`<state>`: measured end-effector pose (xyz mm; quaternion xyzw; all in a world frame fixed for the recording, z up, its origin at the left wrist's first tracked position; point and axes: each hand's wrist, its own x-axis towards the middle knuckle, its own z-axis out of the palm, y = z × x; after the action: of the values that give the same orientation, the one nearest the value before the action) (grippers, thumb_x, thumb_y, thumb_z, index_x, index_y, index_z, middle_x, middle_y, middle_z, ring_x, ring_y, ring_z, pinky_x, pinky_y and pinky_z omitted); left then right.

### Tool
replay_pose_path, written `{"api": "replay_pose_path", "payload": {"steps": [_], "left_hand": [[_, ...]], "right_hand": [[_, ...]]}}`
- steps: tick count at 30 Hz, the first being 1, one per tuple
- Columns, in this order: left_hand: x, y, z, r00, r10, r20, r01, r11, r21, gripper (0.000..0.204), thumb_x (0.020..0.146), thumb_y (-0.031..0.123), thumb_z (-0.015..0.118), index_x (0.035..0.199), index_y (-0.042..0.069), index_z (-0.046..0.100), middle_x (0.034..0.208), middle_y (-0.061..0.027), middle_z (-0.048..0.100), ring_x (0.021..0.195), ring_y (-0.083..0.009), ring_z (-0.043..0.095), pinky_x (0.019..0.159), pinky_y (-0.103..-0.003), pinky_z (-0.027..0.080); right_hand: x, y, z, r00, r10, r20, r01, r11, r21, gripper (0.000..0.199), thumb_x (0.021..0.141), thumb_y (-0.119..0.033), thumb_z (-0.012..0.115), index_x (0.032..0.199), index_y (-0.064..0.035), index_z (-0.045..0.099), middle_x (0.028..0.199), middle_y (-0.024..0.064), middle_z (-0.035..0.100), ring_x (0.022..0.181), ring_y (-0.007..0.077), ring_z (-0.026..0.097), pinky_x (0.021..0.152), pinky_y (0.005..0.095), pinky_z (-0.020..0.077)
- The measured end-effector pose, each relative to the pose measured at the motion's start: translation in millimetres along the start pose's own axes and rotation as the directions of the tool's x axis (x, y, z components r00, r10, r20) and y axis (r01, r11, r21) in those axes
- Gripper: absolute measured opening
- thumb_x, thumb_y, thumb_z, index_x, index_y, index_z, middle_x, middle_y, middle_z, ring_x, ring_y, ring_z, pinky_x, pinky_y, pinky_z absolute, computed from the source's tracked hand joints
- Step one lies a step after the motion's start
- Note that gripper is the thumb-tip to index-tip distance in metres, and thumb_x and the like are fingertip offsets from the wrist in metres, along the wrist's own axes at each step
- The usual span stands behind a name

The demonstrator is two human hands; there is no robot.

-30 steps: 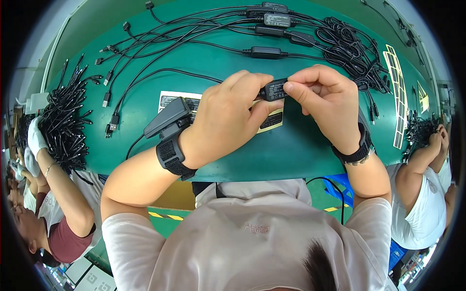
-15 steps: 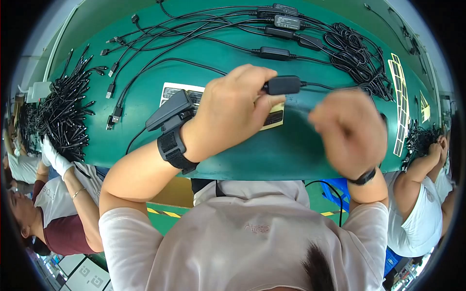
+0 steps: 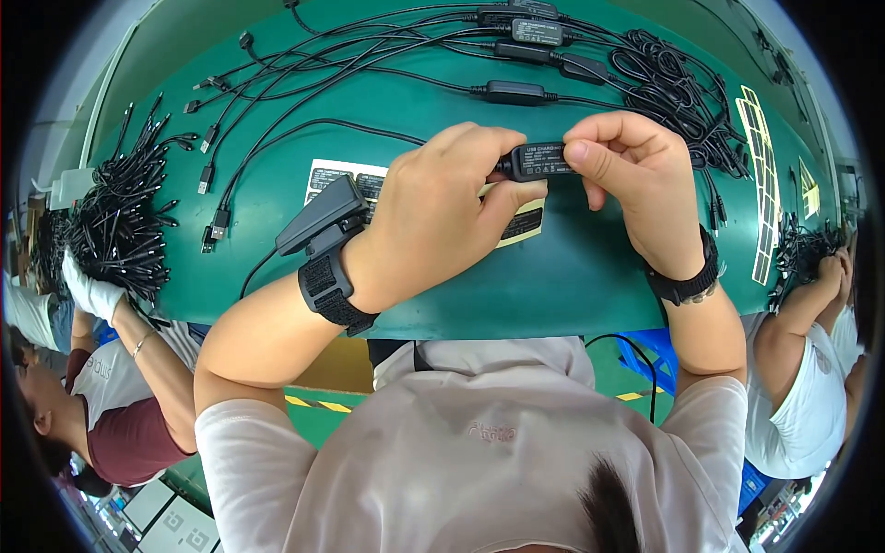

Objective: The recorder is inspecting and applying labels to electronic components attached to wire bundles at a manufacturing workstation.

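Observation:
A black USB cable's rectangular inline box (image 3: 537, 162) is held up in front of me, its upper face bearing a dark label with pale print. My left hand (image 3: 433, 198) grips the box's left end between thumb and forefinger. At the other end, my right hand (image 3: 641, 180) closes thumb and fingers over the box and the label's edge. Beneath my left hand lies a cream sheet of dark stickers (image 3: 526, 226), partly hidden by hand and wrist. A black strapped device (image 3: 327, 217) sits on my left wrist, and a dark band (image 3: 687, 281) circles the right.
Several similar cables with inline boxes (image 3: 514, 93) stretch across the green table (image 3: 415, 309), their coils (image 3: 678, 92) bunched at the right. A used-looking sticker strip (image 3: 765, 203) lies farther right. At left, a co-worker's gloved hand (image 3: 92, 290) touches a pile of cable ends (image 3: 120, 221). Another person sits at right.
My right hand has come up and left from its blurred position onto the box's right end. The box's visible face, plain before, now shows a printed label. My left hand keeps its grip.

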<state>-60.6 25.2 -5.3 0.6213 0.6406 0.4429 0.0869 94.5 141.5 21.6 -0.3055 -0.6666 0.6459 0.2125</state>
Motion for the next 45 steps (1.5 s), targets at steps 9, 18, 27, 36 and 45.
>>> {"api": "replay_pose_path", "payload": {"steps": [9, 18, 27, 36, 45], "left_hand": [[-0.7, 0.3, -1.5, 1.000, -0.003, 0.001, 0.003, 1.000, 0.011, 0.032, 0.071, 0.017, 0.078, 0.097, 0.002, 0.064, 0.078, -0.0085, 0.063, 0.069, -0.0207, 0.060, 0.062, -0.030, 0.048], [-4.0, 5.1, 3.4, 1.000, -0.024, -0.017, 0.024, 1.000, -0.001, 0.032, 0.072, 0.016, 0.078, 0.096, 0.002, 0.064, 0.078, -0.0086, 0.063, 0.069, -0.0206, 0.060, 0.062, -0.030, 0.048], [-1.7, 2.0, 3.3, 0.999, 0.032, -0.035, -0.031, 0.999, 0.027, 0.030, 0.071, 0.015, 0.076, 0.094, 0.001, 0.063, 0.075, -0.0097, 0.062, 0.066, -0.0243, 0.060, 0.058, -0.032, 0.049], [-2.6, 0.6, 2.0, 0.998, 0.046, -0.035, -0.045, 0.999, 0.027, 0.029, 0.071, 0.015, 0.076, 0.093, 0.001, 0.063, 0.075, -0.0097, 0.062, 0.067, -0.0246, 0.060, 0.057, -0.032, 0.049], [-3.3, 0.7, 2.5, 1.000, 0.009, -0.027, -0.008, 1.000, 0.020, 0.032, 0.071, 0.017, 0.078, 0.096, 0.002, 0.064, 0.078, -0.0087, 0.063, 0.070, -0.0220, 0.061, 0.060, -0.030, 0.048]], "right_hand": [[-0.4, 0.0, 1.5, 1.000, -0.013, 0.008, 0.013, 1.000, -0.019, 0.010, 0.083, -0.005, 0.066, 0.090, 0.0019, 0.064, 0.075, 0.0033, 0.061, 0.055, 0.0070, 0.051, 0.051, 0.0181, 0.0407], [-2.5, 2.4, -3.0, 0.999, -0.035, 0.020, 0.035, 0.999, -0.007, 0.011, 0.083, -0.006, 0.067, 0.090, 0.0021, 0.064, 0.073, 0.0030, 0.061, 0.054, 0.0065, 0.051, 0.051, 0.0181, 0.0421], [-1.0, 1.4, -1.7, 1.000, -0.011, 0.021, 0.011, 1.000, -0.001, 0.012, 0.082, -0.007, 0.068, 0.090, 0.0020, 0.065, 0.073, 0.0029, 0.061, 0.054, 0.0064, 0.051, 0.050, 0.0183, 0.0421], [-0.8, 1.9, -0.1, 1.000, -0.022, 0.015, 0.023, 0.999, -0.030, 0.011, 0.082, -0.007, 0.068, 0.089, 0.0016, 0.065, 0.072, 0.0027, 0.061, 0.054, 0.0065, 0.052, 0.050, 0.0186, 0.0422], [-0.8, 2.4, 0.2, 1.000, -0.015, 0.014, 0.016, 1.000, -0.020, 0.010, 0.082, -0.006, 0.068, 0.089, 0.0016, 0.065, 0.072, 0.0028, 0.061, 0.054, 0.0064, 0.052, 0.050, 0.0182, 0.0422]]}}
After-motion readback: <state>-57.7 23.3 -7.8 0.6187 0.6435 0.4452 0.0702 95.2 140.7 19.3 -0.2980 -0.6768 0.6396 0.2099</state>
